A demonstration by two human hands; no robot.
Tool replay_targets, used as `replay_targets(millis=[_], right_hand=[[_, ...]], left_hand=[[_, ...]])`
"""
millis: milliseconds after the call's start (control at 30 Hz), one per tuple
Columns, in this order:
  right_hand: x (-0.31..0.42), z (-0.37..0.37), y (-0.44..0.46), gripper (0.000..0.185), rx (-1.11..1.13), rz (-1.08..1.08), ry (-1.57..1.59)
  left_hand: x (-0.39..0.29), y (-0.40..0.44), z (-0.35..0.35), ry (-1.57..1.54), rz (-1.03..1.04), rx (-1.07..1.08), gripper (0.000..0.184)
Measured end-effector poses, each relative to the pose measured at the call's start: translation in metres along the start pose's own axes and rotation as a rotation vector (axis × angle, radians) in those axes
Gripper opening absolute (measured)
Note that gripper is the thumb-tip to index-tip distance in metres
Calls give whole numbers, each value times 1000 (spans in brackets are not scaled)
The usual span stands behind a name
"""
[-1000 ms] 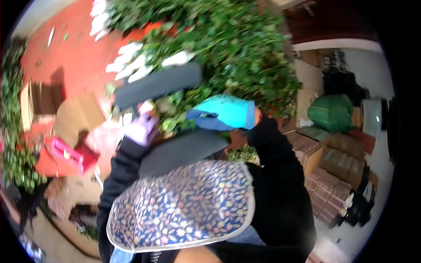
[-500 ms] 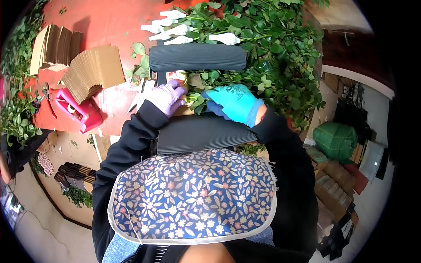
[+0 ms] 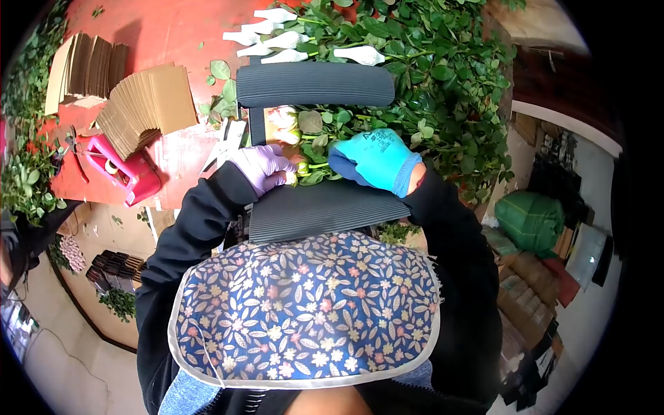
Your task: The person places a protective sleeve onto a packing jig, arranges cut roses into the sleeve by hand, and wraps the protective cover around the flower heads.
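My left hand [image 3: 265,169], in a thin lilac glove, has its fingers closed around a pale rose head [image 3: 299,166]. My right hand [image 3: 373,162], in a turquoise work glove, is curled over the green rose stems [image 3: 319,166] just to the right of that head. Its fingertips are partly hidden beneath the glove. Just beyond my left hand, more pale pink rose heads [image 3: 282,119] lie together with their leaves to the right. A black ribbed pad [image 3: 325,213] lies nearest me, and a second ribbed pad [image 3: 315,84] crosses beyond the roses.
White-sleeved flower heads [image 3: 287,40] lie beyond the far pad, with a mass of leafy stems [image 3: 449,104] on the right. Corrugated cardboard pieces [image 3: 149,104], a pink tape dispenser [image 3: 124,173] and scissors [image 3: 227,144] occupy the left of the red table [image 3: 173,28].
My left hand has moved slightly down and left, and my right hand slightly right. More pale rose heads and a stem between the hands now show.
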State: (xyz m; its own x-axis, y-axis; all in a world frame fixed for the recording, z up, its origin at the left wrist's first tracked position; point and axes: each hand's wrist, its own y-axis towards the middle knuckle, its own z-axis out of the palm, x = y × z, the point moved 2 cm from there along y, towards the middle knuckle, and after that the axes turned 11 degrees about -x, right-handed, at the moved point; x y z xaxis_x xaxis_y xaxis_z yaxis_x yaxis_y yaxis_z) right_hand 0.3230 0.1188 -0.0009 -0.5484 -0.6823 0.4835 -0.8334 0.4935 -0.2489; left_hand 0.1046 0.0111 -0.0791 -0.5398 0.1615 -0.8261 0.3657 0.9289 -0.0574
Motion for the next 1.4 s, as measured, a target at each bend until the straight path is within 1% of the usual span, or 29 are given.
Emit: replay_targets(millis=[33, 100, 167, 233, 267, 300, 367, 400, 433, 500, 533, 567, 633, 667, 700, 767, 800, 833, 900, 933, 967, 1067, 1133, 1167, 1233, 1267, 1300, 1367, 1400], right_hand=[[3, 2, 4, 26, 7, -7, -1], [6, 10, 12, 21, 98, -55, -55], [-1, 35, 19, 23, 179, -119, -83], [-2, 47, 25, 23, 264, -110, -49], [-1, 47, 29, 22, 297, -74, -26], [0, 48, 32, 22, 310, -96, -34], [-5, 54, 36, 19, 259, -156, -28], [-11, 62, 34, 20, 195, -160, -12], [-15, 64, 35, 21, 143, -142, 33], [-8, 47, 43, 22, 111, -85, 137], [-7, 39, 45, 21, 104, -33, 236], [-8, 39, 50, 21, 126, -54, 222], [-12, 43, 58, 16, 109, 175, 369], [-2, 43, 61, 18, -55, 6, 341], [2, 56, 58, 15, -130, 0, 330], [18, 54, 53, 13, -93, -137, 42], [29, 50, 50, 15, 14, -103, -138], [28, 58, 46, 15, 55, -142, -194], [27, 62, 43, 13, 68, -179, -231], [28, 61, 42, 13, 70, -175, -235], [31, 59, 43, 12, 107, -203, -285], [32, 60, 43, 15, 163, -274, -362], [30, 64, 42, 17, 179, -312, -387], [28, 67, 42, 20, 156, -338, -397], [27, 69, 40, 22, 141, -352, -397], [29, 66, 41, 23, 148, -364, -402], [31, 64, 42, 25, 152, -379, -408], [32, 61, 45, 25, 160, -362, -383], [32, 61, 45, 23, 175, -351, -369]], left_hand=[[0, -1, 1, 37, 5, -15, 22], [-6, -3, -4, 47, 8, -19, 23], [-9, -6, -8, 62, 18, -21, 24], [-6, -11, -9, -26, -21, 35, 25], [-8, -12, -12, -48, -5, 30, 26], [-7, -12, -13, -49, -20, 8, 26], [-5, -12, -14, 117, 131, 41, 25], [-2, -13, -14, 77, 101, 43, 23], [-2, -13, -19, 76, 81, -1, 23], [-5, -14, -24, 223, 87, 103, 20], [-2, -15, -21, 271, 73, 107, 21], [-1, -17, -20, 264, 55, 79, 21], [0, -17, -17, 291, 4, 142, 23], [-2, -16, -18, 287, 1, 132, 23], [-5, -15, -20, 262, -66, 157, 22], [-8, -15, -25, 216, -200, 213, 22], [-3, -21, -22, 201, -126, 139, 21], [0, -25, -19, 197, -127, 139, 21], [6, -29, -11, 205, -174, 108, 27], [10, -31, -6, 235, -168, 44, 27], [13, -31, -1, 233, -164, 44, 27], [18, -32, -1, 189, -298, 35, 25], [21, -37, -11, -43, -103, 32, 27], [25, -34, -19, -235, 120, -162, 27], [19, -33, -37, -25, 41, -271, 25], [14, -29, -39, 90, 24, -253, 28], [4, -23, -41, 88, 23, -249, 28], [-12, -12, -41, 341, 48, -85, 37], [6, -13, -16, 356, 183, -148, 35]])
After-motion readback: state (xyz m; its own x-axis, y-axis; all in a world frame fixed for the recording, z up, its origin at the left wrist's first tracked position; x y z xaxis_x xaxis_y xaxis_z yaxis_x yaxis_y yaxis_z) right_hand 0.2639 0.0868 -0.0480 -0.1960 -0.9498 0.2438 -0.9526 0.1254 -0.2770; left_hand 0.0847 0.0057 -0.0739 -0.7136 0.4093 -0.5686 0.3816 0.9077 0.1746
